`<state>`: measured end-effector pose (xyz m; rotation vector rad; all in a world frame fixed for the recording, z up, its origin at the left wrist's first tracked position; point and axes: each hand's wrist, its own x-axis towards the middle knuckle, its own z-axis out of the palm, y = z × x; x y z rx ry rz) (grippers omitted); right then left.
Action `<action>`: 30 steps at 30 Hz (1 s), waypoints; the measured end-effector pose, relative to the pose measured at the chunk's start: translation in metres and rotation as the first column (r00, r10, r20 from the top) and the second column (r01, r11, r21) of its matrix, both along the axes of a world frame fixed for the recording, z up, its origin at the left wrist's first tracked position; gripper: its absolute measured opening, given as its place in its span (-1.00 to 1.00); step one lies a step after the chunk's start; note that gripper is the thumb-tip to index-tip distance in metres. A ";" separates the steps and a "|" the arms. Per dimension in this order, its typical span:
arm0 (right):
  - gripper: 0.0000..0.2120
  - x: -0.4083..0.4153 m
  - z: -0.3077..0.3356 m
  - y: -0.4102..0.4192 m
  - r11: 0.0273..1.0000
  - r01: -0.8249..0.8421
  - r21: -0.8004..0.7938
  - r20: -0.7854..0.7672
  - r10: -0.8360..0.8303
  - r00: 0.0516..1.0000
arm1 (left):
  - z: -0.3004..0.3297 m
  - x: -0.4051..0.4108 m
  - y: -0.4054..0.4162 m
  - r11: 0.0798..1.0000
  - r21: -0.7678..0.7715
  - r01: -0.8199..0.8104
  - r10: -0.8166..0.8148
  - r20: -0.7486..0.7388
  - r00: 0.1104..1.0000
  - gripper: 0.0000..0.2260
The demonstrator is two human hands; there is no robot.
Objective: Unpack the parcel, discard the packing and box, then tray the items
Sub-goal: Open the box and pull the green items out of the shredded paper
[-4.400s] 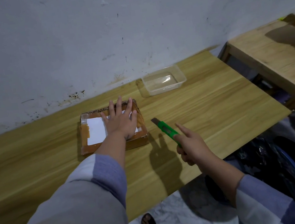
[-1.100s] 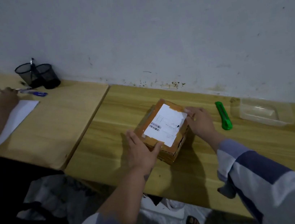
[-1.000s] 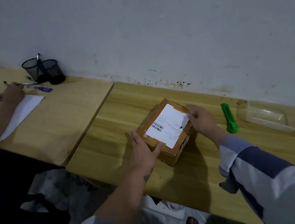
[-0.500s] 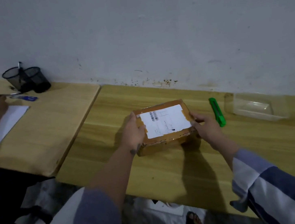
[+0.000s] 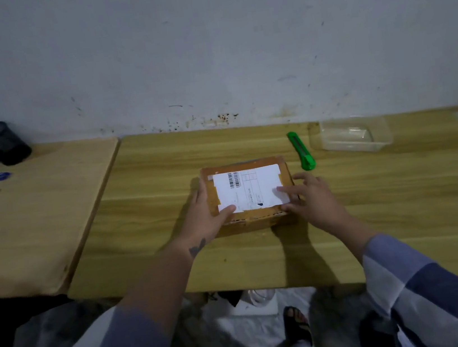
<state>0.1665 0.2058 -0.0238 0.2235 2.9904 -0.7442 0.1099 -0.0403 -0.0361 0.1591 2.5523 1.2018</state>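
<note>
Left hand [image 5: 203,221] grips parcel [image 5: 249,191] — right hand [image 5: 311,203] has loosened.

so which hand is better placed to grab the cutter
Right, probably. The cutter lies just beyond the right hand, right of the box. The left hand grips the box's left side, farther away.

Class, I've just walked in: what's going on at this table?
A person holds a flat brown cardboard parcel with a white label on the wooden table: the left hand grips its left edge, the right hand rests its fingers on the label. It looks unopened. A green utility knife and a clear plastic tray lie to its right.
</note>
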 end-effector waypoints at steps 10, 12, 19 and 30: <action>-0.52 -0.008 0.023 -0.006 0.915 -0.332 0.231 0.232 0.279 0.932 | -0.003 0.009 -0.014 0.998 -0.014 0.067 -0.065 0.108 0.992 0.16; -0.61 -0.002 0.020 -0.009 0.903 -0.353 0.247 0.189 0.312 0.931 | -0.005 0.008 -0.017 0.998 -0.014 0.068 -0.066 0.111 0.992 0.19; -0.76 0.010 0.019 -0.017 0.975 -0.203 0.092 -0.109 0.213 0.971 | 0.008 0.008 -0.017 0.997 -0.018 0.080 -0.079 0.051 0.996 0.12; -0.68 -0.020 0.051 -0.018 0.933 0.043 -0.358 -0.389 -0.191 0.901 | 0.051 0.002 -0.012 0.986 0.106 -0.129 0.155 -0.289 0.945 -0.62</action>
